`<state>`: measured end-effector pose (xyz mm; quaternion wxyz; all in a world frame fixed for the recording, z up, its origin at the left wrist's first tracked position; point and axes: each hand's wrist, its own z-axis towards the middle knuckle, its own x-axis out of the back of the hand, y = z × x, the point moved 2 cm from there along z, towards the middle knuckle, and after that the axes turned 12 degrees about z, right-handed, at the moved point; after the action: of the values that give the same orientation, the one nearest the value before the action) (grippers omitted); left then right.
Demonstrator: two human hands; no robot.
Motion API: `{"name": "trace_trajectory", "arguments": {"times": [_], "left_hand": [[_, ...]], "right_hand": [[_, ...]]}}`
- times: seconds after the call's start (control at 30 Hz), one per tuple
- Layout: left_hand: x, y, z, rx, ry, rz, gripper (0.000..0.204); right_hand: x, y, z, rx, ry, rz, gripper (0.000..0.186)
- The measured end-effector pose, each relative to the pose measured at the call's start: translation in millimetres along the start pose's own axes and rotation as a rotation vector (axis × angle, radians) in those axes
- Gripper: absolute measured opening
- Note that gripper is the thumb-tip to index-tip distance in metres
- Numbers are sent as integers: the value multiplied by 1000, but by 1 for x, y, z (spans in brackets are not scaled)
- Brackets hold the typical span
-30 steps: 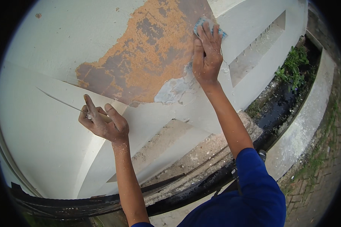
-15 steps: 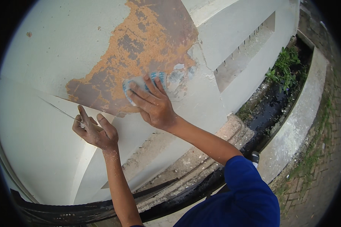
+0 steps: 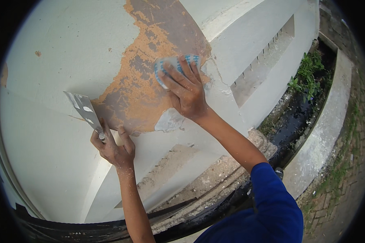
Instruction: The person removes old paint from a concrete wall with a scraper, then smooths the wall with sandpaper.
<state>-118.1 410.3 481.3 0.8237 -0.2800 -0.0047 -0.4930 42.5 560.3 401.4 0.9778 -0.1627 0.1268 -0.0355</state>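
Two-handed: pressing sheet [image 3: 172, 60] to bare patch [image 3: 138, 97] under spread fingers of R hand [image 3: 188, 96]; pinching scraper [image 3: 84, 110] in fingers of L hand [image 3: 117, 152], by patch's L edge. Could snag sheet on rough edge — or nick wall [image 3: 73, 48] w/ scraper's corner by tilting L wrist.

Putty knife [image 3: 82, 110]: broad flat metal blade w/ white smears, pointing up & tilted L, in L hand [image 3: 114, 149]; handle mostly hid in grip; blade by L edge of bare patch [image 3: 129, 97], contact unclear. Sandpaper [image 3: 172, 61]: whitish backing w/ blue print, held flat under R hand [image 3: 187, 92], on R side of patch. Patch: irreg., mottled orange & grey-brn, ragged edges, whitish-grey bit at lower R.
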Motion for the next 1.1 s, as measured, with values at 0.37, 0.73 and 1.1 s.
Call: {"name": "trace_trajectory", "arguments": {"times": [0.37,0.73,1.1], "left_hand": [[8,-4,5,10,4,35,46],[8,2,2,129,-105,-71,42],[3,-5,-1,130,49,-157,43]], "right_hand": [[-14,-14,18,-48,52,-7,33],[-16,-25,42,31,15,-16,24],[-14,-29,56,8,43,-85,31]]}}
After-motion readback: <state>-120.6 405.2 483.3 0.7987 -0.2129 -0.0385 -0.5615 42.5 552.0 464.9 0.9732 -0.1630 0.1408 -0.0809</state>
